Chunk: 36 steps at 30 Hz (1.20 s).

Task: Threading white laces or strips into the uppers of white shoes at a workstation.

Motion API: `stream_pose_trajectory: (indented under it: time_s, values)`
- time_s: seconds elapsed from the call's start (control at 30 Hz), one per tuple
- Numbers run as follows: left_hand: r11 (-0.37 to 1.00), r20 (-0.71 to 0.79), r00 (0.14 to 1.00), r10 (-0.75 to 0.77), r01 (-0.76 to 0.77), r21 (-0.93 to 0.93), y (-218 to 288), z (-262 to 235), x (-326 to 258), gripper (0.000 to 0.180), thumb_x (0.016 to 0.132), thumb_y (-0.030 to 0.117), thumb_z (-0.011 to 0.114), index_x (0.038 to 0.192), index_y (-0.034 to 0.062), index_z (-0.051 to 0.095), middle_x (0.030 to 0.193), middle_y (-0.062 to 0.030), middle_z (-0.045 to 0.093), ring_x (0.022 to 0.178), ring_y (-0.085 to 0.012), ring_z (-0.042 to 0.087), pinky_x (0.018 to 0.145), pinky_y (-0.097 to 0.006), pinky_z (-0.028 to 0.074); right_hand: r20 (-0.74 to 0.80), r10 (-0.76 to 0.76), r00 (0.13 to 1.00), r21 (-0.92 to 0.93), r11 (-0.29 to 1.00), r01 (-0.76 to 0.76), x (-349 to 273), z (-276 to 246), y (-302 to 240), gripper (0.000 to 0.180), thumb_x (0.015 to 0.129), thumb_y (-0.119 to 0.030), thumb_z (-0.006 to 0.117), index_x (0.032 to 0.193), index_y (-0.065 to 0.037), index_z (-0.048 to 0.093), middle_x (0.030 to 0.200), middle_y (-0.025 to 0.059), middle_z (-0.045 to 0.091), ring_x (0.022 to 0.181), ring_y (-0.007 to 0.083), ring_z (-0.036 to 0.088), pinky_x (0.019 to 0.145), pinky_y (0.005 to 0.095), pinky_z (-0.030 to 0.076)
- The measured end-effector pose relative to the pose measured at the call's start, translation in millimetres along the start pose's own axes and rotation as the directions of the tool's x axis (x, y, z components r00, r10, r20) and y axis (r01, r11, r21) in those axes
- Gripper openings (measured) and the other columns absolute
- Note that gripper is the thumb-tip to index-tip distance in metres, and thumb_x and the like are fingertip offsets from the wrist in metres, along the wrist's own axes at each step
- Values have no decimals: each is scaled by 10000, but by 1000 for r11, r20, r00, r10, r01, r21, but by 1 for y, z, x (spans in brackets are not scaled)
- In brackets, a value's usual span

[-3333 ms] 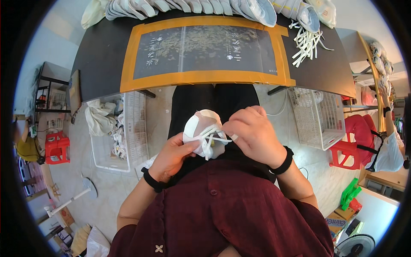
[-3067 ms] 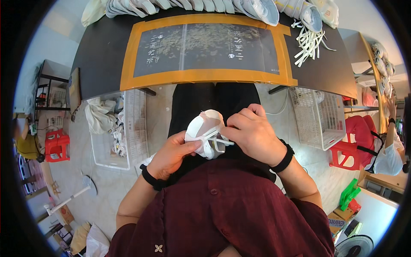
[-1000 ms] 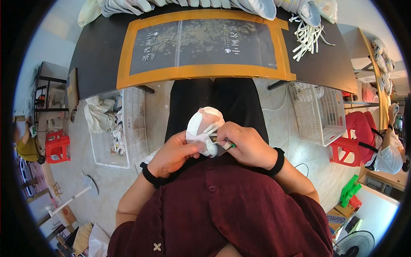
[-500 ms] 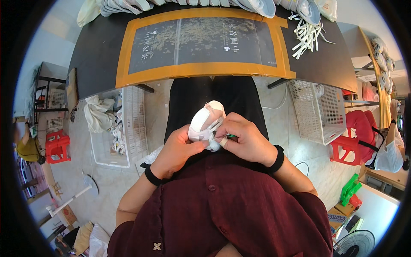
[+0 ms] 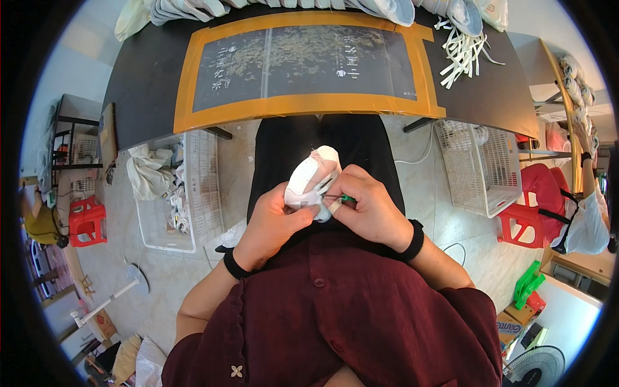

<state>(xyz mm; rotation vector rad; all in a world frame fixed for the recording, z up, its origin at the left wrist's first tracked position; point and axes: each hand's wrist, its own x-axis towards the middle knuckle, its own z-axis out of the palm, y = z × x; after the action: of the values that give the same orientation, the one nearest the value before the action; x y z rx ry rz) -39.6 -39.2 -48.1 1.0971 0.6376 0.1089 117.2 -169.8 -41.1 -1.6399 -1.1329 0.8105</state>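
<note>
Over my lap, my left hand (image 5: pixel 277 216) grips a small white shoe upper (image 5: pixel 302 177) by its lower left side, the thumb pressed on its near end. The piece is tilted, with a rounded end pointing away from me and a pinkish inside. My right hand (image 5: pixel 364 206) is closed on a thin-shafted tool with a green handle (image 5: pixel 348 198), which looks like an awl. Its dark shaft points left, against the opening of the upper; the tip is hidden. A beige wrap (image 5: pixel 334 206) covers one right finger.
Ahead stands a dark table (image 5: pixel 148 71) with an orange-taped mat (image 5: pixel 309 64), a row of shoe pieces (image 5: pixel 271 4) and white strips (image 5: pixel 461 55). White crates (image 5: pixel 206 187) (image 5: pixel 477 174) flank my legs. People sit at both sides; a fan (image 5: pixel 535 367) stands lower right.
The upper and both hands have shifted slightly. More of the tool's green handle and shaft shows. At the far right, a person's arm now reaches up toward the rack.
</note>
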Motion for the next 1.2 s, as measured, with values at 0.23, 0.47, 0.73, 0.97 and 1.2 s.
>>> stream_pose_trajectory:
  time_s: [0.23, 0.47, 0.73, 0.97, 1.2]
  values:
    - [992, -78, 995, 60, -51, 115, -3, 0, 8, 374, 804, 7, 694, 1159, 9, 576, 1076, -41, 641, 950, -96, 601, 854, -268, 494, -55, -45, 997, -27, 999, 44, 6, 2, 1, 104, 796, -3, 674, 854, -61, 609, 857, 55, 537, 766, 188, 557, 649, 298, 457]
    - [977, -109, 981, 163, -145, 156, 13, 7, 9, 321, 827, 63, 673, 1132, -8, 602, 960, -19, 644, 844, -60, 587, 742, -238, 496, -95, -166, 982, -104, 982, 156, 18, -1, -2, 106, 789, 1, 671, 845, -58, 603, 831, 62, 528, 735, 188, 543, 624, 295, 442]
    - [937, -73, 979, 190, -158, 310, 60, 12, 7, 361, 831, 62, 678, 1168, -12, 575, 998, -12, 635, 872, -67, 583, 750, -242, 493, -79, -237, 968, -143, 964, 224, 35, -20, -30, 164, 743, 33, 665, 873, -58, 621, 894, 100, 553, 785, 263, 598, 652, 324, 494]
    - [873, -53, 884, 464, -447, 192, 128, 1, 46, 322, 850, 15, 646, 1167, 6, 594, 1046, -7, 638, 944, -66, 575, 822, -253, 484, -251, -409, 877, -216, 907, 361, 82, -50, -84, 262, 852, -153, 671, 1069, -68, 550, 900, 111, 553, 858, 333, 589, 743, 376, 492]
    - [818, -133, 809, 573, -555, 147, 134, -24, 116, 291, 867, 50, 673, 1135, -19, 584, 1045, -37, 642, 933, -87, 584, 834, -257, 481, -192, -136, 972, -216, 972, 93, 121, -65, -80, 238, 984, -280, 498, 1075, -60, 493, 929, 194, 622, 868, 404, 619, 747, 442, 487]
